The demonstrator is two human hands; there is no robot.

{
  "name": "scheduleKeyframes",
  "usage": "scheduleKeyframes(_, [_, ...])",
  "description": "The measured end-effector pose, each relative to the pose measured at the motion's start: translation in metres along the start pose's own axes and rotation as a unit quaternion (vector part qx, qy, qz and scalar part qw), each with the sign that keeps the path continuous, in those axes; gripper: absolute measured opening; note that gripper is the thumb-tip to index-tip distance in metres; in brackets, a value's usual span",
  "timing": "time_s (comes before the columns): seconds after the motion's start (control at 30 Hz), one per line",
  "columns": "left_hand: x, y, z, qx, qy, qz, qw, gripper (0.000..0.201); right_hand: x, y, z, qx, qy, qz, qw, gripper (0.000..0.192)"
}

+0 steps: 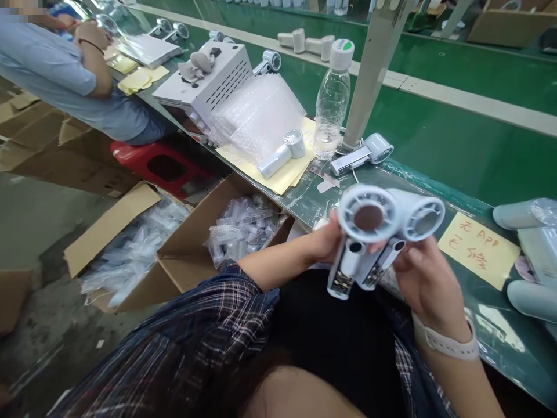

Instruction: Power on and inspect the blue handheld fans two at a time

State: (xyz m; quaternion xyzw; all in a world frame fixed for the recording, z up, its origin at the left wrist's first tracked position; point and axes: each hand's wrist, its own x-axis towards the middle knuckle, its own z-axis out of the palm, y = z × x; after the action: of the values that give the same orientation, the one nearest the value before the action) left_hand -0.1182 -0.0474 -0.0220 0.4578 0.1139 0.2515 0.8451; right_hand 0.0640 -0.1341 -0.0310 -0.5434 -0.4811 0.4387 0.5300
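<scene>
— What did you have in your hands just then?

— Two small white handheld fans, side by side above my lap, at the near edge of the desk (435,145). My left hand (324,241) had its grip closed around the left fan (363,226), fingers behind the handle, so the round head faced up at me. My right hand (429,281) had its grip closed on the right fan (413,226), thumb across the handle's front.

— Why hold them like that?

— My guess: with both heads tilted my way I could look over their faces and the handle ends together. The handles nearly touched.

— What lay around you?

— A yellow note (478,248) with handwriting lay on the desk just beside my right hand. Further out a water bottle (333,98) stood upright near a white post (374,69), with another fan (361,155) lying at its foot and one more on yellow sheets (282,174) beside bubble wrap (256,113). An open carton (191,255) of bagged parts sat on the floor to my left. Another person (56,75) sat further along the line.
</scene>
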Motion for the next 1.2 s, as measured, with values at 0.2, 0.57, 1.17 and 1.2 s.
scheduleKeyframes(0.2, [0.005,0.030,-0.013,0.269,-0.043,0.081,0.959,0.062,-0.034,-0.008,-0.018,0.108,0.005,0.073,0.991,0.052])
scheduleKeyframes(0.57, [0.012,-0.017,-0.008,0.003,0.063,0.093,0.994,0.073,-0.026,-0.005,-0.016,0.219,0.096,-0.002,0.971,0.036])
scheduleKeyframes(1.17, [0.013,-0.015,-0.003,0.067,0.030,0.036,0.997,0.063,-0.026,-0.006,-0.011,0.268,0.037,0.060,0.961,0.034])
scheduleKeyframes(1.2, [0.013,-0.016,-0.003,0.065,0.037,0.044,0.996,0.062,-0.026,-0.006,-0.011,0.271,0.036,0.065,0.960,0.034])
